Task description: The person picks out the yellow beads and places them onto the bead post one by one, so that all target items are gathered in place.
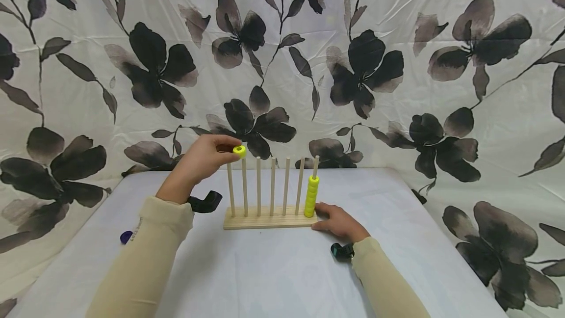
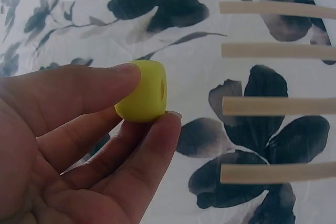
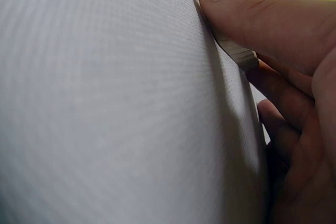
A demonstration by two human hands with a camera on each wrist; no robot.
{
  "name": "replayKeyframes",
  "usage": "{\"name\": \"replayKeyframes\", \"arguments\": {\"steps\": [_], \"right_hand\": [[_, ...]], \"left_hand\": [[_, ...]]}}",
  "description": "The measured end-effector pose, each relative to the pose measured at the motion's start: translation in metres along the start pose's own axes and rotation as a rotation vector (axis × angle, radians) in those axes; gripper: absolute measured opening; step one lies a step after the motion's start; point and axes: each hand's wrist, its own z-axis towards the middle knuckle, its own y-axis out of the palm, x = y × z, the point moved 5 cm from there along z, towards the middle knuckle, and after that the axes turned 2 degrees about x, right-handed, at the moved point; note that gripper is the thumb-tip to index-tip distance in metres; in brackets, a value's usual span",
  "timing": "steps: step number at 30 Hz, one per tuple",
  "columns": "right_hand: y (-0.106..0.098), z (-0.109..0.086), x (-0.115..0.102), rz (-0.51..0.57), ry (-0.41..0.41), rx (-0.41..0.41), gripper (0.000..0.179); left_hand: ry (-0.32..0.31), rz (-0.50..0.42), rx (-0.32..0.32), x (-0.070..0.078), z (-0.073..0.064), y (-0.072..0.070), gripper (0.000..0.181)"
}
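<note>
My left hand [image 1: 211,153] pinches a yellow bead [image 1: 240,151] between thumb and fingers, at the top of the second peg from the left in the head view. In the left wrist view the hole of this bead [image 2: 140,92] faces the pegs. The wooden peg rack [image 1: 269,222] has several upright pegs on a flat base. Its rightmost peg carries a stack of yellow beads [image 1: 311,196]. At the base's right end my right hand [image 1: 337,222] grips the wood, thumb along the front edge and fingers around the end [image 3: 242,59].
A small purple round piece [image 1: 126,237] lies on the left of the white-covered table [image 1: 265,274], partly hidden by the left sleeve. Behind the table hangs a floral cloth [image 1: 309,63]. Each wrist wears a black camera mount.
</note>
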Motion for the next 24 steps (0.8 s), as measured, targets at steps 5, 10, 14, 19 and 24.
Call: {"name": "replayKeyframes", "arguments": {"steps": [5,10,14,19,24], "right_hand": [[0.000,0.000,-0.002,0.002,0.007,-0.002,0.071],[0.000,0.000,-0.003,0.016,0.012,-0.003,0.072],[0.000,0.000,-0.001,0.006,0.007,-0.004,0.072],[0.001,0.000,0.000,-0.002,0.007,-0.006,0.072],[0.000,-0.002,-0.002,0.000,0.020,-0.007,0.071]], "left_hand": [[0.022,-0.024,-0.018,0.009,0.006,0.008,0.039],[0.038,-0.044,-0.029,0.017,0.011,0.017,0.038],[0.053,-0.064,-0.038,0.023,0.014,0.024,0.037],[0.067,-0.087,-0.049,0.032,0.019,0.033,0.037],[0.075,-0.073,-0.050,0.041,0.023,0.042,0.035]]}}
